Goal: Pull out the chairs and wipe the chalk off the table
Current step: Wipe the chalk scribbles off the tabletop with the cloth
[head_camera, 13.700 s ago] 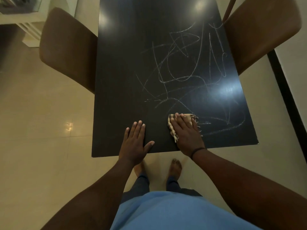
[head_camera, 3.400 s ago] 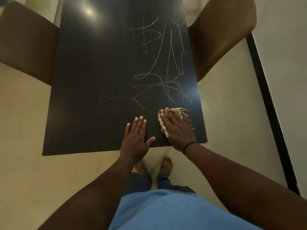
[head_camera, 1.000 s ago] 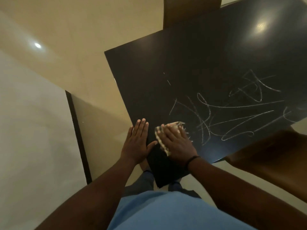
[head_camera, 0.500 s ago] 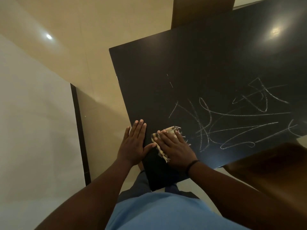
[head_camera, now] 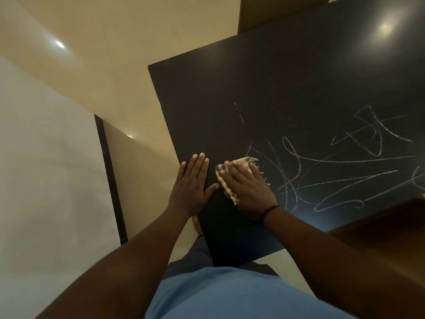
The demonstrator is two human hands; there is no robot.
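The black table (head_camera: 264, 93) runs from the near corner up to the right. White chalk scribbles (head_camera: 345, 171) cover its right part, and a short chalk dash (head_camera: 240, 117) lies further up. My right hand (head_camera: 247, 188) presses flat on a frayed checked cloth (head_camera: 226, 186) at the scribbles' left end. My left hand (head_camera: 192, 184) lies flat on the table's left edge, fingers together, holding nothing. One brown chair (head_camera: 386, 240) stands at the near right side, another (head_camera: 276, 10) at the far edge.
Beige tiled floor (head_camera: 115, 65) surrounds the table. A white wall (head_camera: 46, 169) with a black skirting strip (head_camera: 110, 178) stands close on the left. My blue shirt fills the bottom of the view.
I have moved round the table's corner since the earliest frames, and much chalk near me is wiped away. In the last second my right hand slid the cloth slightly along the surface.
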